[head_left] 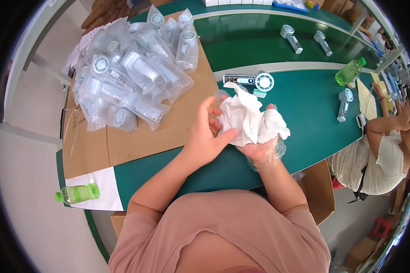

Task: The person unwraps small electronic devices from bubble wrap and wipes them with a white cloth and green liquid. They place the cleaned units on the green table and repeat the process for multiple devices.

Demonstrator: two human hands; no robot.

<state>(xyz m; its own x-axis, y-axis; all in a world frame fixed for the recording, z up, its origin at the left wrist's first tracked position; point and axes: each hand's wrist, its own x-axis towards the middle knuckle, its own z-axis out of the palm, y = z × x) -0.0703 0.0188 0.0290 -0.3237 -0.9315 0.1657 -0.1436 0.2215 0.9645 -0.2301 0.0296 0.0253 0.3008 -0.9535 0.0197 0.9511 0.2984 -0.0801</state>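
A crumpled white cloth or tissue (246,118) is bunched between my hands above the green table's near edge. My right hand (261,152) grips it from below, most of its fingers hidden under the white folds. Clear thin plastic (278,157) wraps about that hand's palm and wrist. On the other side, my left hand (204,132) curls round the cloth's edge, thumb resting on it and fingers bent. Just beyond lies a handheld fan (264,82) with a white round head and a grey handle, a small pale green-white piece (259,93) beside it.
Bagged fans (136,73) are heaped on a cardboard sheet (127,145) at left. More fans (291,38) lie farther off, one (345,104) at right. Green bottles stand or lie at right (351,71) and lower left (79,193). Another person (373,154) sits at right, near an open carton (321,191).
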